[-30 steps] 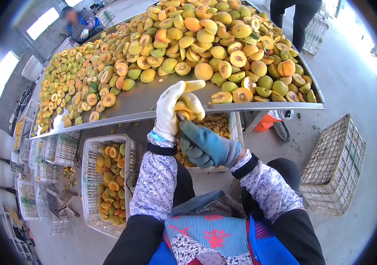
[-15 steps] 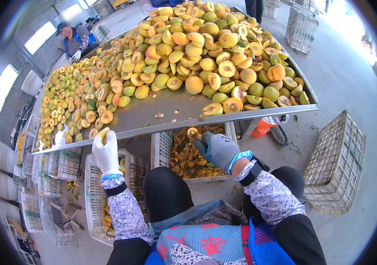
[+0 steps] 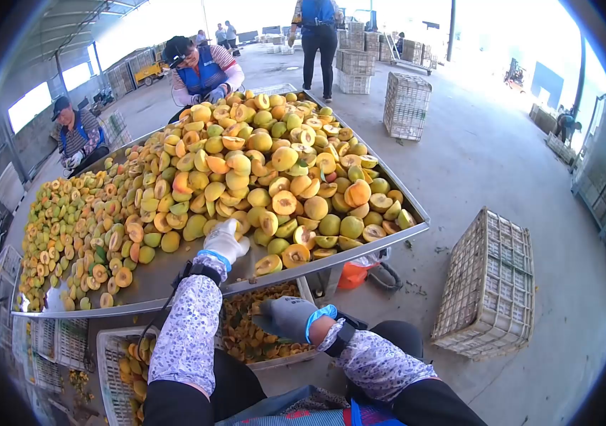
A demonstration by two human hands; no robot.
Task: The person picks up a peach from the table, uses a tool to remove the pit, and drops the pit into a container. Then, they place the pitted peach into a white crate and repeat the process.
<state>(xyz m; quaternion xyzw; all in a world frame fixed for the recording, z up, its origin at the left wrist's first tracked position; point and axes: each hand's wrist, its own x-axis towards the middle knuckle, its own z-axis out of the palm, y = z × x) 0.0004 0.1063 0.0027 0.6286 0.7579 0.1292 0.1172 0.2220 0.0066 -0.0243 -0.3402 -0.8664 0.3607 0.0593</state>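
Observation:
My left hand (image 3: 224, 242), in a white glove, reaches over the front edge of the metal table (image 3: 168, 273). Its fingers curl round a yellow peach half (image 3: 242, 224) at the near side of the heaped peaches (image 3: 246, 156). Many are cut open, showing brown centres. Below the table edge, my right hand (image 3: 287, 317), in a grey glove, is closed above a crate (image 3: 306, 292) of brownish-orange fruit scraps (image 3: 246, 330). What its fingers hold is hidden.
Another crate (image 3: 107, 369) with yellow fruit pieces stands left of my legs. A tall pale crate (image 3: 488, 284) is on the floor at right. Two people in blue vests (image 3: 207, 74) (image 3: 76, 135) work at the table's far and left sides; another person (image 3: 317, 35) stands behind.
My left hand has moved from the table's front edge up to the peach pile; the piece it held there is gone from view. My right hand stays over the scraps crate. The view has tilted up.

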